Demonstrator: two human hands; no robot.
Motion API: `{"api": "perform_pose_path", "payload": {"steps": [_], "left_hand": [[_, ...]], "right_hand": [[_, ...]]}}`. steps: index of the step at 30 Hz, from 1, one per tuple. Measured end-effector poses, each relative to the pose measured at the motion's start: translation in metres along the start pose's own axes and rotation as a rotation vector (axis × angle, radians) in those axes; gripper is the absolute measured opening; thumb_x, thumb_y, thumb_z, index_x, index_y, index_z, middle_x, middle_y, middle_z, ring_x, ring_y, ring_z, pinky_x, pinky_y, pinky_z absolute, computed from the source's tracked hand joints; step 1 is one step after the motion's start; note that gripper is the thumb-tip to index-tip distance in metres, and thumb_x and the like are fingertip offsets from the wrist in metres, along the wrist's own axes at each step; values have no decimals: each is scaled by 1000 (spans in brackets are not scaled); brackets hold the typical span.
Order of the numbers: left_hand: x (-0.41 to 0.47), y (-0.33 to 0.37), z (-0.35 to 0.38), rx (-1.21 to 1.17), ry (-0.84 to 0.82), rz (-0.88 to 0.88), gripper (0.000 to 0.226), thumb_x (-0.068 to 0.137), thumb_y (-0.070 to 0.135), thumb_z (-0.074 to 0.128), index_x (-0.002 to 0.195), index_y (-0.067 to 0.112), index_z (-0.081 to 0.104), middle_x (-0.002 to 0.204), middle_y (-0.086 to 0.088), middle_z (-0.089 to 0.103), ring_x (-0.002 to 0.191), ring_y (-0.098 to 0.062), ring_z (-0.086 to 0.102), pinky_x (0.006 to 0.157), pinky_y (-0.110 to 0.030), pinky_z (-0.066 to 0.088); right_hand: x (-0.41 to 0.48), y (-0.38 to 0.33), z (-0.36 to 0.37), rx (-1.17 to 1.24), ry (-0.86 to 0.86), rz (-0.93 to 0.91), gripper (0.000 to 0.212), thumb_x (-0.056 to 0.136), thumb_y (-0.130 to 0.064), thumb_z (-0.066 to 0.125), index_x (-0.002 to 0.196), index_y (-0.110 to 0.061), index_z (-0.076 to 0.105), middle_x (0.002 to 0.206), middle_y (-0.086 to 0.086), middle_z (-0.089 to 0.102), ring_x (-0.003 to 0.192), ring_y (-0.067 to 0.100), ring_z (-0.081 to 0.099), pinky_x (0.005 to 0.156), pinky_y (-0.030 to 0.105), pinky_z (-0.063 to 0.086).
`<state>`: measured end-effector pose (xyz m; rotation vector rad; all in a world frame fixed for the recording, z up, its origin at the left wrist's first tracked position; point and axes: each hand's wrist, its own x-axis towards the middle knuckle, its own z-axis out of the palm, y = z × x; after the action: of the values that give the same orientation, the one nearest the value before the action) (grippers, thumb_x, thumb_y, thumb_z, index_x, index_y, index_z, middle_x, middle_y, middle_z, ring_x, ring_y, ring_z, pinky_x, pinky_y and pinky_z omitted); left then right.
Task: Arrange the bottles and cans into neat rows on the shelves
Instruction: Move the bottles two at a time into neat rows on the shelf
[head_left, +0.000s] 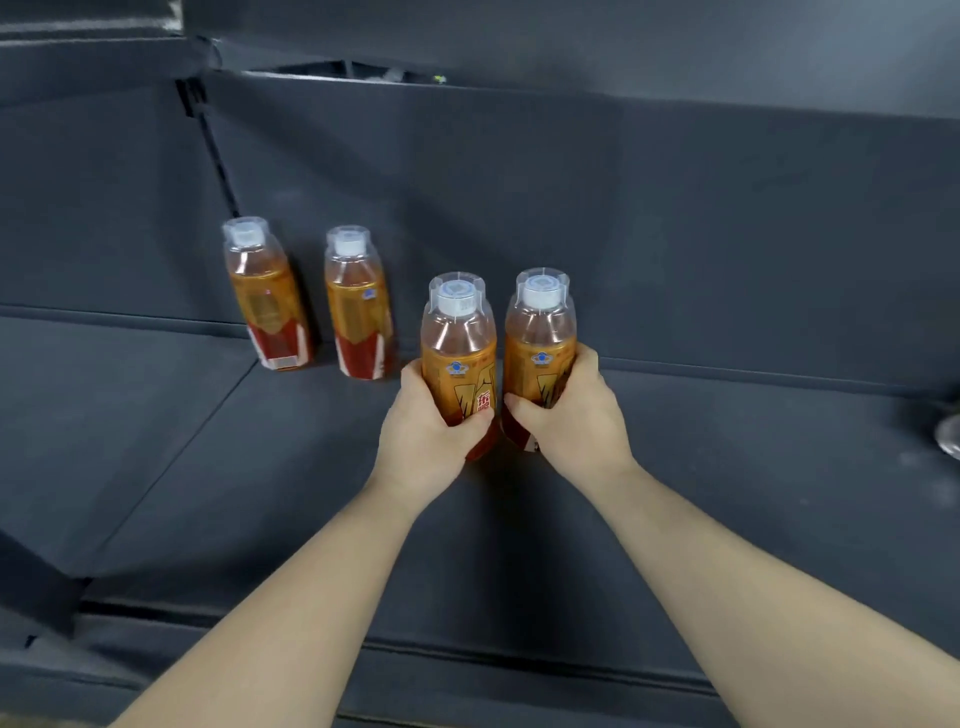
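**A:** What fills most of the frame?

**B:** The dark shelf (727, 467). Its floor meets the back wall (623, 208) along a seam across the middle, and its front edge runs along the bottom. Open floor stretches right of centre.

**A:** And the hands?

**B:** At centre, the left hand (421, 436) grips one bottle (457, 353), fingers (413, 371) curled round it. The right hand (576, 421) grips the neighbouring bottle (540, 338) just beside it. Their bases are hidden, so I cannot tell whether they rest on the floor.

**A:** Others?

**B:** Left of centre, the far-left bottle (267, 301) and second bottle (358, 306) stand by the seam, slightly apart.
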<state>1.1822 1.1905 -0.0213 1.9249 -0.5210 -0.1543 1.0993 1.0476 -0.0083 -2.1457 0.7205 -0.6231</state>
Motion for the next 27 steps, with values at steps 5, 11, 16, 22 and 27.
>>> {"api": "perform_pose_path", "payload": {"steps": [5, 11, 16, 22, 27], "left_hand": [[-22, 35, 65, -19, -143, 38, 72, 78, 34, 82, 135, 27, 38, 121, 8, 60, 110, -14, 61, 87, -45, 59], [-68, 84, 146, -27, -325, 137, 71, 80, 32, 82, 136, 25, 39, 121, 9, 60, 112, -13, 59, 94, -40, 56], [-116, 123, 211, -35, -478, 194, 69, 80, 33, 81, 135, 26, 39, 123, 8, 59, 113, -15, 59, 92, -44, 57], [-184, 170, 283, -66, -657, 277, 60, 81, 33, 80, 127, 27, 42, 119, 9, 61, 109, -14, 60, 92, -38, 55], [-242, 204, 336, -106, -811, 359, 66, 81, 30, 81, 133, 24, 42, 121, 10, 59, 109, -12, 59, 89, -30, 49]], "right_hand": [[-26, 40, -72, -19, 110, 87, 73, 81, -39, 79, 137, -23, 35, 119, -7, 56, 103, 11, 57, 85, 29, 54], [-71, 89, -161, -63, 266, 214, 69, 80, -42, 79, 132, -24, 36, 119, -6, 58, 105, 15, 60, 86, 35, 56], [-119, 127, -234, -75, 392, 301, 73, 80, -42, 79, 137, -28, 35, 124, -9, 56, 108, 13, 57, 85, 31, 52], [-188, 168, -315, -109, 551, 411, 61, 79, -45, 77, 124, -35, 37, 116, -13, 59, 101, 12, 59, 83, 35, 53], [-245, 195, -370, -148, 696, 531, 65, 79, -48, 77, 128, -30, 38, 113, -10, 59, 97, 14, 60, 83, 37, 54]]}}
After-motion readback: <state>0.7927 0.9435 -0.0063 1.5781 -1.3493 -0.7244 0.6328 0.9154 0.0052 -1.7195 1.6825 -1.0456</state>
